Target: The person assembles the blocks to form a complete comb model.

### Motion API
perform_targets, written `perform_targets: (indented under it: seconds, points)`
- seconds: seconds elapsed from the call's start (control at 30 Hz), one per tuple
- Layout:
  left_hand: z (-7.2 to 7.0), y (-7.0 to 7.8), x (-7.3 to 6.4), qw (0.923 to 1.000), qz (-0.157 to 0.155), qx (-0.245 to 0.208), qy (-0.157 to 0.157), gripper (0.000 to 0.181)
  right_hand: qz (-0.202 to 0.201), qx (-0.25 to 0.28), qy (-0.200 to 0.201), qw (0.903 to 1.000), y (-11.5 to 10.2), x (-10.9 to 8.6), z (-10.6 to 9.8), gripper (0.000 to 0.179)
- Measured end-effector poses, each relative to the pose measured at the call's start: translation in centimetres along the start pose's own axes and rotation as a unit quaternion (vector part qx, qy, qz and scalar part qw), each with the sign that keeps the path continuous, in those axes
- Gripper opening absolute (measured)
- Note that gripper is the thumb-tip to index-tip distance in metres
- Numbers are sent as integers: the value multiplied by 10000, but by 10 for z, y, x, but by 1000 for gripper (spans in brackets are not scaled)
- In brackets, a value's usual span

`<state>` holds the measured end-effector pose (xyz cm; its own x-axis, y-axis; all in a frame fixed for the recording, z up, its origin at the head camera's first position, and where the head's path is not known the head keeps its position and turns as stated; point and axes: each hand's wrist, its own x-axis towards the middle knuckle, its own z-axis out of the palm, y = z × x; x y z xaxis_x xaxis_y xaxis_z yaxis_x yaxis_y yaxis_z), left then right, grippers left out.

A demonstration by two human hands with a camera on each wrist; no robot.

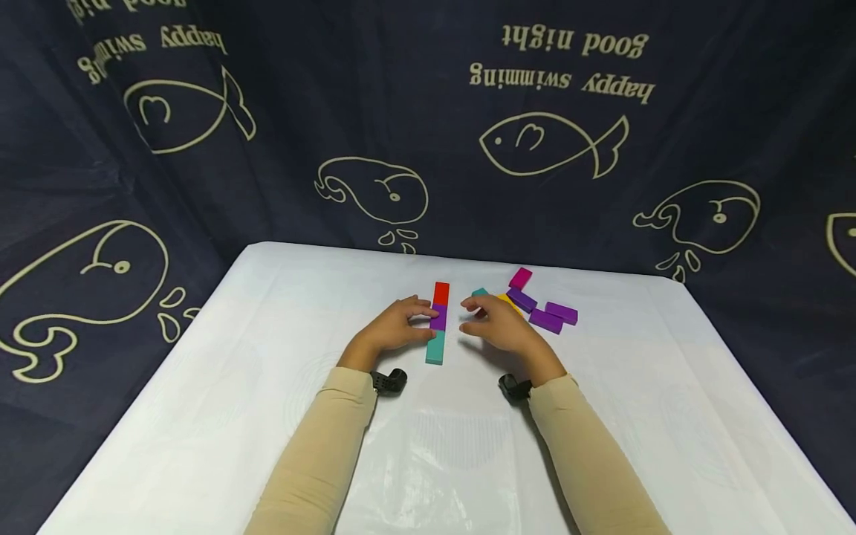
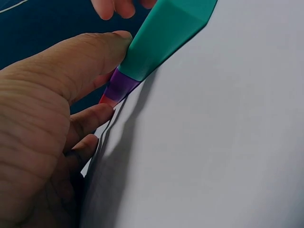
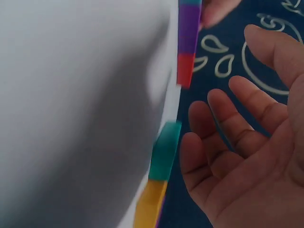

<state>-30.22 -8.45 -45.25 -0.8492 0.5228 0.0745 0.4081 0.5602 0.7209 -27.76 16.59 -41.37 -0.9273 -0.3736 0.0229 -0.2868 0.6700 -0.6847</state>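
Row of three blocks (image 1: pixel 439 322) lined up, with loose blocks (image 1: pixel 546 321) remaining; left hand (image 1: pixel 394 327) relaxed against row, ungripping; right hand (image 1: pixel 503 327) empty, loosely spread.

A: What sort of place is this?
B: Some screened-off corner; a home or a studio, I can't tell which.
A: What shows it?
B: Dark cloth (image 1: pixel 334 89) rises beyond the white tabletop (image 1: pixel 200 416) and at both sides, printed with whales (image 1: pixel 377 189), fish (image 1: pixel 551 143), and upside-down "happy swimming" and "good night".
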Motion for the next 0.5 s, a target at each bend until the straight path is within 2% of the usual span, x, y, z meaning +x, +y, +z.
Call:
perform_targets:
  seconds: [0.23,0.5]
  points:
    - [1,-1,0,10000,10,27,8,44,154,-37,59,9999,18,19,-23,45]
    - [1,-2,0,10000,88,20,-23,45,472,-149,-20,9988,31,35,-39,50]
